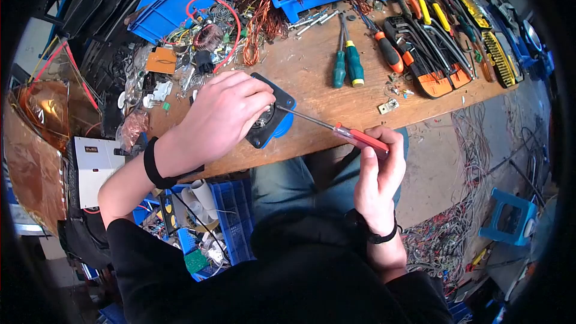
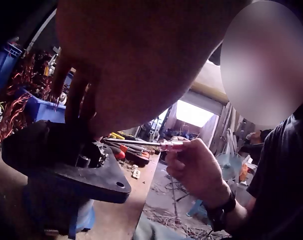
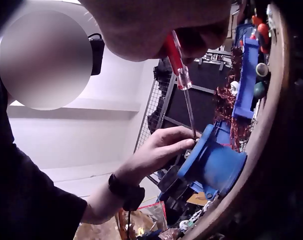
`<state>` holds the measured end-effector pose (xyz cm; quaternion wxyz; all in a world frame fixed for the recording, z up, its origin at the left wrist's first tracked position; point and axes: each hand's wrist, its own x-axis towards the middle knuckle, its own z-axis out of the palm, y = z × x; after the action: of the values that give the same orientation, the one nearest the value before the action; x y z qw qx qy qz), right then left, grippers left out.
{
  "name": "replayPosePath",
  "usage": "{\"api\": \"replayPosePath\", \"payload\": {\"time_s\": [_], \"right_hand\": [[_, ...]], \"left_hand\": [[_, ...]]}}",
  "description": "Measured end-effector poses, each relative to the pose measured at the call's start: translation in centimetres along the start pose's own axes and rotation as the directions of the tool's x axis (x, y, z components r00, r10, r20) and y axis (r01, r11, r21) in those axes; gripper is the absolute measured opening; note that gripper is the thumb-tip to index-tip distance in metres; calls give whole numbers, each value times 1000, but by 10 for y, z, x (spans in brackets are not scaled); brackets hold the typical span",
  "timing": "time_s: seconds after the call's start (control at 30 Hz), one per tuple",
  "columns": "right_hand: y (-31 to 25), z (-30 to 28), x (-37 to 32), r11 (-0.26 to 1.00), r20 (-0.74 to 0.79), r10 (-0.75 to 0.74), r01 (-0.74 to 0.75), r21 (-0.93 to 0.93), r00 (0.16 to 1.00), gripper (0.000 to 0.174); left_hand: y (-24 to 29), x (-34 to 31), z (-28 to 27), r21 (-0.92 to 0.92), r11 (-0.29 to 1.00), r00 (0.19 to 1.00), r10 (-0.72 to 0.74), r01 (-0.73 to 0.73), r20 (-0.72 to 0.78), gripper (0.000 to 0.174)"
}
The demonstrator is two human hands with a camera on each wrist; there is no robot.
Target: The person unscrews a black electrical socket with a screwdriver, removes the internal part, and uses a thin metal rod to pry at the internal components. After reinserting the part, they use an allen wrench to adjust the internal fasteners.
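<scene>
A blue housing with a dark square flange stands on the workbench, its open side up and metal parts showing inside. My left hand is bent over the flange and holds it steady, fingertips down at the opening; the thumb is mostly hidden in the head view. My right hand grips a screwdriver by its red and clear handle, thumb and fingers round it. The shaft runs low and slanted across the flange, its tip right beside the left fingertips at the opening.
Two green-handled screwdrivers, an orange-black screwdriver and a hex key set lie to the right. Blue bins, copper wire and loose parts crowd the back. The bench's front edge runs just in front of my knees.
</scene>
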<state>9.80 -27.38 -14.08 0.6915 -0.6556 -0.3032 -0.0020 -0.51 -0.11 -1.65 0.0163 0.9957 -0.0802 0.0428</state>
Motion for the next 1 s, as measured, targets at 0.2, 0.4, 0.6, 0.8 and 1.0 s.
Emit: {"api": "replayPosePath", "payload": {"time_s": [0.2, 0.4, 0.6, 0.8, 1.0], "right_hand": [[1, 5, -2, 1000, 45, -14, 15, -15, 999, 20], [-6, 4, -2, 998, 81, 57, -54, -35, 995, 20], [5, 5, -4, 997, 54, -68, 70, -29, 996, 22], [1, 4, -4, 1000, 59, -8, 9, -11, 998, 21], [1, 6, -4, 1000, 49, -5, 6, -23, 999, 21]], "left_hand": [[0, -3, 4, -26, 999, 999, -36, 35, -15, 21], [1, -1, 6, -4, 1000, 999, 1, -2, -40, 19], [3, -1, 4, -6, 1000, 999, -18, 18, -27, 18], [2, -1, 4, -14, 1000, 999, -27, 26, -21, 19], [3, 0, 2, -10, 1000, 1000, -24, 24, -8, 18]]}}
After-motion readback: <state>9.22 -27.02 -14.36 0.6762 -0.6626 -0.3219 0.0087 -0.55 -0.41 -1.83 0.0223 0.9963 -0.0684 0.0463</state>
